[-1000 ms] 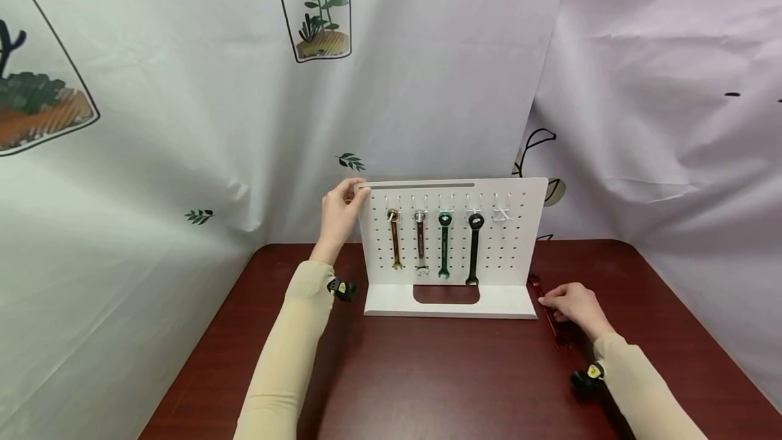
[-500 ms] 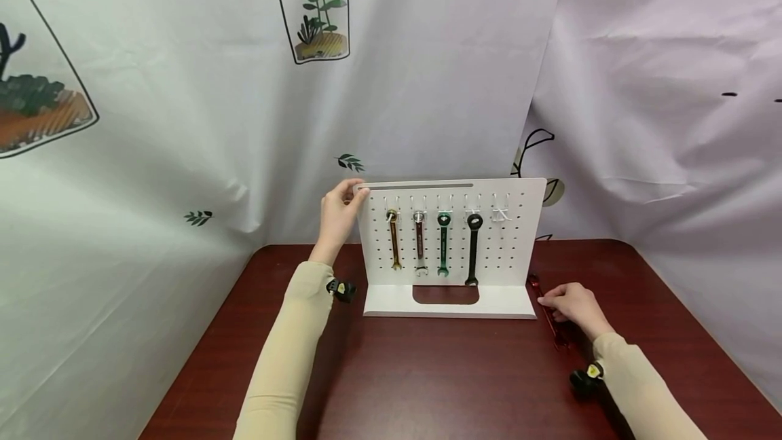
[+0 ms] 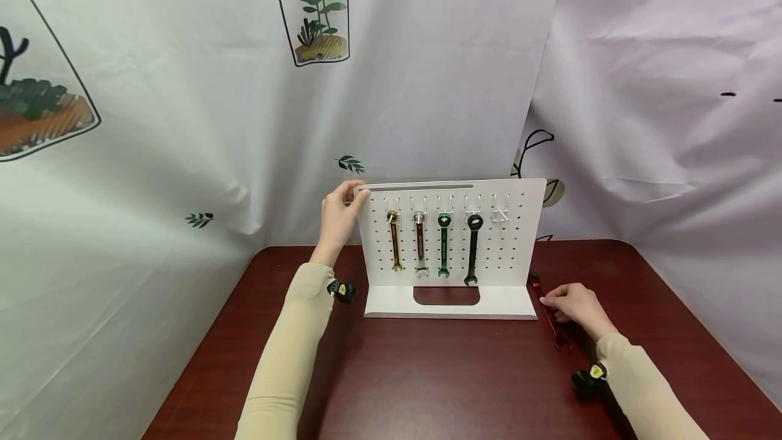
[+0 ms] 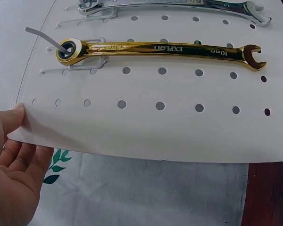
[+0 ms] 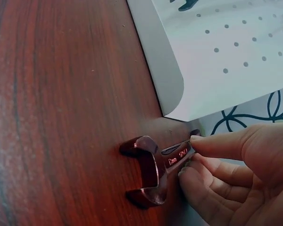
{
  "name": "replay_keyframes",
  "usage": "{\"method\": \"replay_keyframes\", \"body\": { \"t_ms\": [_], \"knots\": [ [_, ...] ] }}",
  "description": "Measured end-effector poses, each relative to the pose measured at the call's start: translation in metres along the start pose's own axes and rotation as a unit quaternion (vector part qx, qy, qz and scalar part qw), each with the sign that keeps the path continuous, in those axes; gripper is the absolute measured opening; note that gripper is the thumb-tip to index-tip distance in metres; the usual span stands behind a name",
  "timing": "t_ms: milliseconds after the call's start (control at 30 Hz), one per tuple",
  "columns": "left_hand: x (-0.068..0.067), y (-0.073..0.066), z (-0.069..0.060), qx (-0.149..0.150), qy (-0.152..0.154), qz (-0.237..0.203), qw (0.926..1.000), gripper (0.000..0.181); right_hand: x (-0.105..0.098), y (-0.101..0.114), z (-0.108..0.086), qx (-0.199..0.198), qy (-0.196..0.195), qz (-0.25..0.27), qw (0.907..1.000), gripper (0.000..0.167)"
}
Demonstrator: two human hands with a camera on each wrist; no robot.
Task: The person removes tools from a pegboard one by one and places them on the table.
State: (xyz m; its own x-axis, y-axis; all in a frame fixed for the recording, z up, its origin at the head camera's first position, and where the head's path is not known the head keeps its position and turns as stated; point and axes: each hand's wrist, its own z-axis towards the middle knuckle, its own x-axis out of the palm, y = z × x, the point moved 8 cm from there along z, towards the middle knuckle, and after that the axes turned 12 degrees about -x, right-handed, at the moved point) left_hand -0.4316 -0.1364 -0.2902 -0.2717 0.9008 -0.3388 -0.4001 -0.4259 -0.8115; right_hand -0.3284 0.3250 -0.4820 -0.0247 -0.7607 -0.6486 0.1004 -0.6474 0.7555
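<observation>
A white pegboard stand (image 3: pixel 507 250) is upright on the table, its top left corner pinched between the thumb and fingers of my left hand (image 3: pixel 338 216). From its hooks hang a gold wrench (image 3: pixel 395 243), a silver-ended wrench (image 3: pixel 420 240), a green wrench (image 3: pixel 444 246) and a black wrench (image 3: pixel 473 250). Right of the stand's base lies a red wrench (image 3: pixel 552 324); my right hand (image 3: pixel 577 305) pinches its shaft. In the right wrist view the red wrench's open jaw end (image 5: pixel 155 183) points away from the fingers. The left wrist view shows the gold wrench (image 4: pixel 170 49) with its ring on a hook.
An unoccupied hook (image 3: pixel 501 214) is at the right of the pegboard's row. The dark red table (image 3: pixel 452 379) extends in front of the stand and to both sides. Behind it hangs a pale curtain (image 3: pixel 440 87) with plant drawings.
</observation>
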Motion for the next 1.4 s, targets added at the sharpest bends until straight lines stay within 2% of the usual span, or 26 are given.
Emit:
{"method": "replay_keyframes", "body": {
  "t_ms": [300,567,1000,1400],
  "knots": [
    [0.000,-0.002,-0.001,0.005,-0.001,-0.004,1.0000,0.033,-0.005,0.003,0.001,-0.008,0.002,-0.020,0.9998,0.031],
    [-0.001,-0.001,-0.001,0.005,-0.003,-0.003,1.0000,0.031,-0.006,0.013,0.005,-0.013,-0.001,-0.032,0.9994,0.034],
    [0.000,0.000,0.000,-0.004,-0.003,0.000,1.0000,0.033,0.003,0.043,0.011,-0.041,-0.008,-0.024,0.9988,0.031],
    [0.000,0.000,-0.001,-0.008,-0.006,-0.001,1.0000,0.033,0.019,0.080,0.018,-0.079,0.012,0.004,0.9968,0.031]
  ]
}}
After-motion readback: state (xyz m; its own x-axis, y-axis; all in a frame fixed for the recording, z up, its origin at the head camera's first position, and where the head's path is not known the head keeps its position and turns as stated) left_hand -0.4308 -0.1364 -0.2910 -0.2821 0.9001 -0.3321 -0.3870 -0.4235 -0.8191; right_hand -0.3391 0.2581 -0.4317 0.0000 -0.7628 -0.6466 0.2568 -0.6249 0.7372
